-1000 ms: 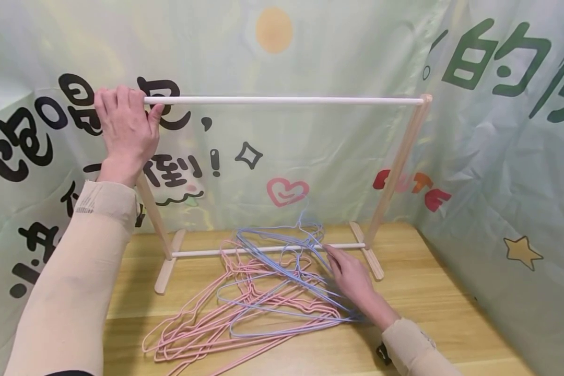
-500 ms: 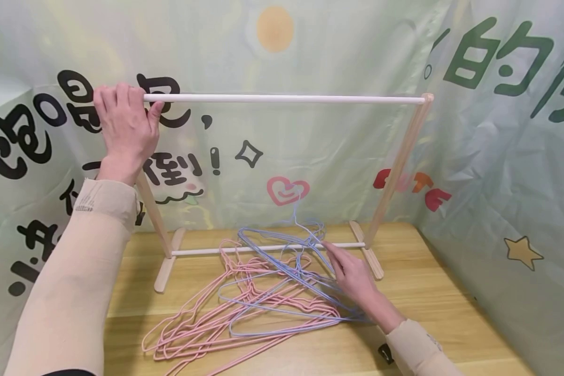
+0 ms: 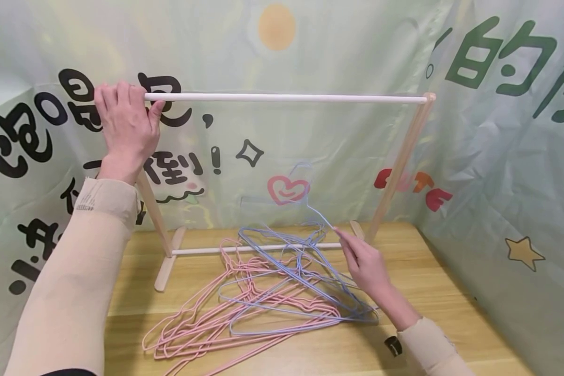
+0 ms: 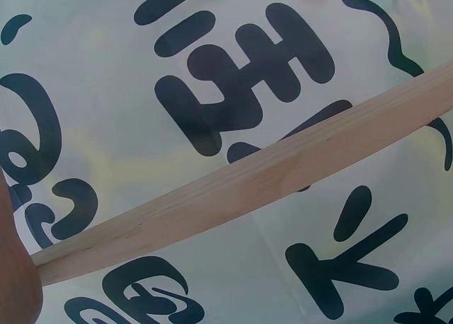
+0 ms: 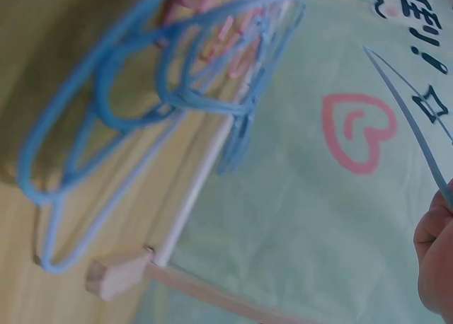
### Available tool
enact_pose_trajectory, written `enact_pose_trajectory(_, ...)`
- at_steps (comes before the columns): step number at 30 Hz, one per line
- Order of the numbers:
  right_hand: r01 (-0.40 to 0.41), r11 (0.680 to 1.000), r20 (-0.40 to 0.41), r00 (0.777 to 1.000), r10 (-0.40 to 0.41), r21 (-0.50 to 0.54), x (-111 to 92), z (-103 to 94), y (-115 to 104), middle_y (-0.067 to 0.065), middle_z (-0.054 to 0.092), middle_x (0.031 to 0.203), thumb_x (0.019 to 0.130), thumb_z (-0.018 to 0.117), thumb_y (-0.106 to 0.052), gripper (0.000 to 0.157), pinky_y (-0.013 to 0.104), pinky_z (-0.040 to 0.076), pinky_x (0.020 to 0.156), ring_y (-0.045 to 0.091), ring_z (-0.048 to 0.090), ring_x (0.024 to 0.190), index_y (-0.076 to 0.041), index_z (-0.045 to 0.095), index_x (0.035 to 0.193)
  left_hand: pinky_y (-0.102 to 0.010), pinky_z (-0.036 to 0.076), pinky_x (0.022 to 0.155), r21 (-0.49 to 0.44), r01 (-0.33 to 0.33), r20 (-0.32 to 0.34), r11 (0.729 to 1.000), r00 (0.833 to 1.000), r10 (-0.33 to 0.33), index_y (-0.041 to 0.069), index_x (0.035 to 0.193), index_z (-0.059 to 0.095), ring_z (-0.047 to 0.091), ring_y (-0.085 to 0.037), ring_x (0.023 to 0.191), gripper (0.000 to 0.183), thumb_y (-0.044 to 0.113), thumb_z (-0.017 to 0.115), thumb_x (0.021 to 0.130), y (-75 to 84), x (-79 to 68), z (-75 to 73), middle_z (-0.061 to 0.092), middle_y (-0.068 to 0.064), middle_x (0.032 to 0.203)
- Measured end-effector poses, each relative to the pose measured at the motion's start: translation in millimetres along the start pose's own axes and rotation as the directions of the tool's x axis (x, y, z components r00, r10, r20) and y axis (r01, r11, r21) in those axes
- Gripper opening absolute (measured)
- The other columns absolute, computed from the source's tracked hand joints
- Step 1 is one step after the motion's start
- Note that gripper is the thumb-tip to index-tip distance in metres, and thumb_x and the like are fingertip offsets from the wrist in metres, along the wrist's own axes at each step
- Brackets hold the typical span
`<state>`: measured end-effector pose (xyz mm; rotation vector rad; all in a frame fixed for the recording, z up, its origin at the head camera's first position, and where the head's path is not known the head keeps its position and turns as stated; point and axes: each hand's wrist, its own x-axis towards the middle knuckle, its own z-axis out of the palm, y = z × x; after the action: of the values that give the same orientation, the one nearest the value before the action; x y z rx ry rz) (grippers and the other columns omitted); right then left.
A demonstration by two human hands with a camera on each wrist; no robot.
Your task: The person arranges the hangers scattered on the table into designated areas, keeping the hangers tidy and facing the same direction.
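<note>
My left hand (image 3: 127,122) grips the left end of the white top rod (image 3: 282,98) of a wooden rack. In the left wrist view, the edge of this hand (image 4: 15,288) meets the rack's wooden upright (image 4: 226,189). My right hand (image 3: 364,261) pinches a thin blue clothes hanger (image 3: 320,215) by one arm, its hook raised against the backdrop. At the right wrist view's edge, curled fingers (image 5: 433,250) hold that hanger's wire (image 5: 407,112). Below lie more blue hangers (image 5: 212,103), tangled over several pink hangers (image 3: 251,292).
The rack's lower rod (image 3: 195,252) runs behind and under the hanger pile, between wooden feet (image 3: 164,274). Its right upright (image 3: 399,162) stands beyond my right hand. A small black object (image 3: 393,345) sits near my right sleeve. Printed fabric (image 3: 338,52) encloses the wooden table (image 3: 451,313).
My right hand has moved up and slightly right, lifting the pinched blue hanger above the pile so its hook stands higher. My left hand keeps its grip on the rod.
</note>
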<state>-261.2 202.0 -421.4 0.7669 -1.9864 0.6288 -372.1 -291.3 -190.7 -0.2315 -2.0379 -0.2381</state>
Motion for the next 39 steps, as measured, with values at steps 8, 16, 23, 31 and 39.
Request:
enact_pose_trajectory(8, 0.059, 0.998, -0.078, 0.995, -0.060, -0.024, 24.1, -24.1, 6.5, 0.012, 0.077, 0.097, 0.111, 0.051, -0.025, 0.035, 0.031, 0.046, 0.054, 0.014, 0.056, 0.060, -0.005, 0.072, 0.129, -0.057, 0.011, 0.119, 0.005, -0.001, -0.009, 1.000, 1.000, 0.002, -0.004, 0.110, 0.044, 0.028, -0.046, 0.110, 0.055, 0.050, 0.041, 0.108, -1.4, -0.3, 1.3, 0.034, -0.022, 0.105)
enact_pose_trajectory(16, 0.090, 0.992, -0.146, 0.984, -0.103, -0.093, 54.8, -53.7, 14.4, 0.015, 0.077, 0.105, 0.111, 0.049, -0.032, 0.041, 0.039, 0.051, 0.055, 0.027, 0.071, 0.069, -0.003, 0.074, 0.125, -0.057, 0.012, 0.119, -0.002, 0.002, -0.008, 1.000, 1.000, -0.002, -0.004, 0.110, 0.044, 0.028, -0.046, 0.110, 0.055, 0.051, 0.041, 0.108, -0.5, -0.1, 1.1, 0.034, -0.022, 0.104)
enact_pose_trajectory(23, 0.048, 0.995, -0.164, 0.985, -0.062, -0.089, 74.7, -80.2, 27.7, 0.017, 0.076, 0.099, 0.106, 0.059, -0.019, 0.029, 0.024, 0.038, 0.059, 0.019, 0.051, 0.062, -0.001, 0.074, 0.124, -0.057, 0.012, 0.119, -0.006, -0.007, -0.028, 1.000, 1.000, 0.007, -0.005, 0.111, 0.045, 0.028, -0.047, 0.110, 0.062, 0.056, 0.035, 0.108, -0.1, 0.2, 2.6, 0.035, -0.023, 0.104)
enact_pose_trajectory(31, 0.025, 0.988, -0.205, 0.977, -0.057, -0.154, 88.4, -108.3, 51.0, 0.021, 0.076, 0.105, 0.098, 0.065, -0.005, 0.028, 0.004, 0.034, 0.084, 0.017, 0.059, 0.073, 0.000, 0.074, 0.124, -0.054, 0.009, 0.122, 0.004, -0.005, -0.005, 1.000, 1.000, 0.005, -0.005, 0.112, 0.045, 0.030, -0.048, 0.112, 0.058, 0.053, 0.038, 0.109, 0.8, -0.5, -1.3, 0.039, -0.025, 0.109)
enact_pose_trajectory(39, -0.012, 0.972, -0.195, 0.980, -0.035, -0.234, 93.3, -135.7, 77.2, 0.021, 0.072, 0.089, 0.099, 0.060, -0.008, 0.030, 0.014, 0.033, 0.072, -0.010, 0.037, 0.077, -0.001, 0.074, 0.125, -0.055, 0.010, 0.121, 0.003, -0.008, -0.011, 1.000, 1.000, 0.008, -0.005, 0.111, 0.045, 0.029, -0.047, 0.111, 0.056, 0.051, 0.040, 0.109, 0.0, -1.4, -1.6, 0.039, -0.024, 0.109)
